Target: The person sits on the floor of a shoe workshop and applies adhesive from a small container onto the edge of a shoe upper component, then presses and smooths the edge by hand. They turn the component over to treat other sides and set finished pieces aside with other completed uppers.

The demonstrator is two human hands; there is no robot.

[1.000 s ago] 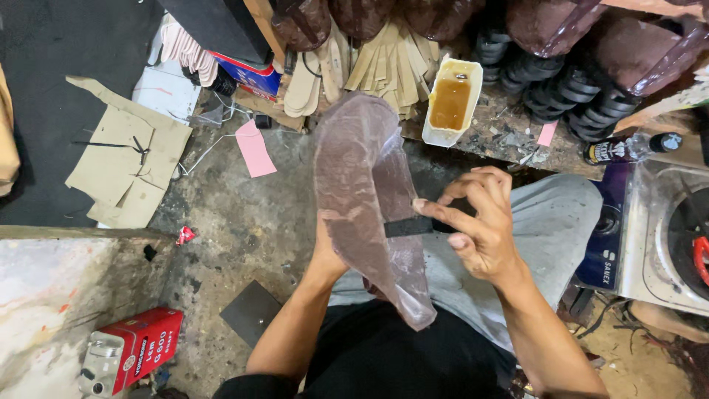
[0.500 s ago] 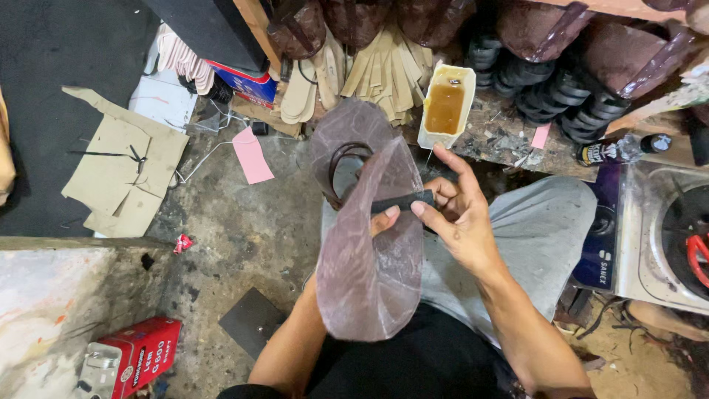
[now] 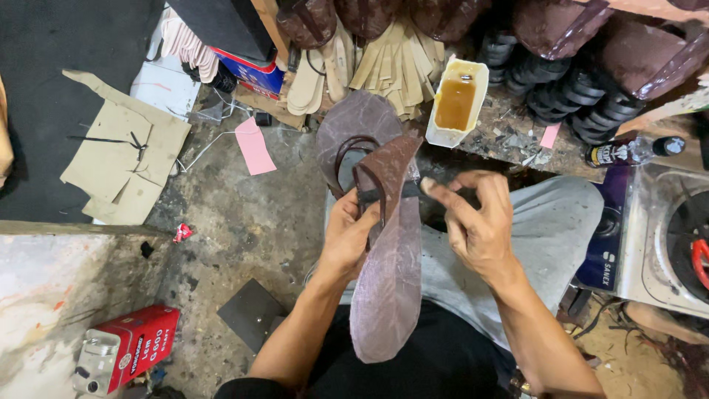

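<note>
A long, brownish-purple shoe upper piece [image 3: 389,281] with a looped strap is held upright over the person's lap, in front of the grey trousers. The left hand [image 3: 353,233] is closed around its middle from the left. The right hand [image 3: 473,222] pinches a dark strap [image 3: 402,190] across it, fingers half curled. Beyond, on the cluttered surface [image 3: 517,140], a white tub of amber glue [image 3: 456,103] stands beside stacked tan insoles [image 3: 395,63]. A pink paper [image 3: 255,145] lies on the floor.

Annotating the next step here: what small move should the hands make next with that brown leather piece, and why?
Probably draw the right hand along the dark strap to pull it snug. The left hand already pins the brown leather piece where the strap crosses it, and the right fingers pinch the strap's free end.
</note>
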